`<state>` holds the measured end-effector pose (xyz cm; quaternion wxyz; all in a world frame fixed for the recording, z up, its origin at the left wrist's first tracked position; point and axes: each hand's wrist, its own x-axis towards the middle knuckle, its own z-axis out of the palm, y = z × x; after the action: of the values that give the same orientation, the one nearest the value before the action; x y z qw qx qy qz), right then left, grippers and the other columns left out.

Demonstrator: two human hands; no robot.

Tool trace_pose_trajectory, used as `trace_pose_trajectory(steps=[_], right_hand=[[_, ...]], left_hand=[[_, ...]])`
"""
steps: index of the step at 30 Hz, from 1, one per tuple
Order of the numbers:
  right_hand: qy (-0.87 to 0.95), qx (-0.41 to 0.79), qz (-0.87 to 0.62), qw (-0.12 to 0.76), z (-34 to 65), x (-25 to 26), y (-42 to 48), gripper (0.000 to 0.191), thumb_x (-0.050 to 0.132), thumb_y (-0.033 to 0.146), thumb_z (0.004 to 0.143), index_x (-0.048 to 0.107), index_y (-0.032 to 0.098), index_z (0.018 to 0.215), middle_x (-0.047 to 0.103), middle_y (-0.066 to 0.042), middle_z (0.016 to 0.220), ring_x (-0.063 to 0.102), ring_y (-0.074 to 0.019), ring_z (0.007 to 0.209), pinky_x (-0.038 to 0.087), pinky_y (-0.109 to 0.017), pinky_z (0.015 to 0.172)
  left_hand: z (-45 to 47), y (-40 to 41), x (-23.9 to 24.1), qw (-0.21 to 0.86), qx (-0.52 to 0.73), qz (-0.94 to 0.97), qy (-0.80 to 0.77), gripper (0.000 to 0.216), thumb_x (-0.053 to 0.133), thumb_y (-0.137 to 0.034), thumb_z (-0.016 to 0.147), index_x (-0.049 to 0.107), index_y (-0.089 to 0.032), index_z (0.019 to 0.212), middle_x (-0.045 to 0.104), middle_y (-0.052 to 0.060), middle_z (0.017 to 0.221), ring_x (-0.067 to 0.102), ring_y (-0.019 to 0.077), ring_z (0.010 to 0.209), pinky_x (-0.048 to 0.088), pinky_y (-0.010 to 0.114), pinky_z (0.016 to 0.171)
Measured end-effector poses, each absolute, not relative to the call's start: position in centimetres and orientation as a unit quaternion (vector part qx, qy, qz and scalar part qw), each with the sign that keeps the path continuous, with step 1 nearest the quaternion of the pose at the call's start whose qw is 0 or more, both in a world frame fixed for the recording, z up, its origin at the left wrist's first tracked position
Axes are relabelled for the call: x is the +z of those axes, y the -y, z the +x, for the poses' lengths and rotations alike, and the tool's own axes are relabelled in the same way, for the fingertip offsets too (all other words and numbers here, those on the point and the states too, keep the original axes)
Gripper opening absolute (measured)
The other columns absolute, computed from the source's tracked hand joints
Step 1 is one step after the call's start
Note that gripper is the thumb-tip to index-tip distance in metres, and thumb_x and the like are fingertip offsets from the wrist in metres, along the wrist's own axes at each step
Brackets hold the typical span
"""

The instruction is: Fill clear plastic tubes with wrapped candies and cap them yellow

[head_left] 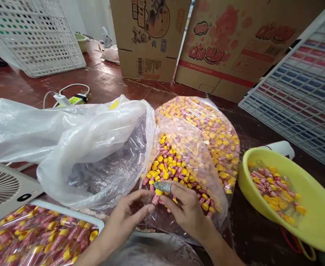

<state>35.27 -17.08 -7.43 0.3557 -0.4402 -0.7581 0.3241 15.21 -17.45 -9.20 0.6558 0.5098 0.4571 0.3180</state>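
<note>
In front of me is a small pink-patterned bottle with a yellow cap (156,198), upright or slightly tilted between my hands. My left hand (126,210) pinches around its lower end with thumb and fingers. From the other side, my right hand (188,205) grips near the cap; a grey wrap (162,187) covers its index finger. Just beyond lies an opened clear plastic bag (188,144) with many such bottles spilling toward me. To its left, a large white plastic bag (104,147) gapes, its inside lined with clear film.
A filled clear bag (220,147) stands behind. Right are a yellow basin (314,207) with bottles and a white crate (303,99). Left are a fan (4,188), a tray rim (95,218) and a power strip (77,99). Cardboard boxes (151,70) and another crate (40,40) stand at the back.
</note>
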Motion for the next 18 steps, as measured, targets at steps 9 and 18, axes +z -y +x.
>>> trace_pose_trajectory(steps=[9,18], right_hand=[[0.813,0.116,-0.452,0.348,33.4,-10.7,18.8,0.058,0.082,0.036,0.077,0.050,0.019,0.124,0.068,-0.015,0.113,0.064,-0.0322,0.114,0.049,-0.056,0.105],[0.761,0.090,-0.596,0.240,40.5,-10.9,17.8,0.029,0.060,0.042,0.096,0.060,0.020,0.114,0.070,-0.010,0.100,0.069,-0.0289,0.096,0.056,-0.041,0.080]], left_hand=[[18.0,18.1,-10.4,0.803,0.363,0.293,-0.372,0.034,0.080,-0.043,0.076,0.063,-0.016,0.087,0.061,-0.001,0.076,0.056,0.0109,0.067,0.045,0.021,0.063],[12.9,10.7,-10.4,0.286,0.266,0.660,-0.642,0.017,0.054,-0.030,0.089,0.062,-0.019,0.101,0.070,0.004,0.091,0.065,0.0203,0.076,0.046,0.028,0.067]])
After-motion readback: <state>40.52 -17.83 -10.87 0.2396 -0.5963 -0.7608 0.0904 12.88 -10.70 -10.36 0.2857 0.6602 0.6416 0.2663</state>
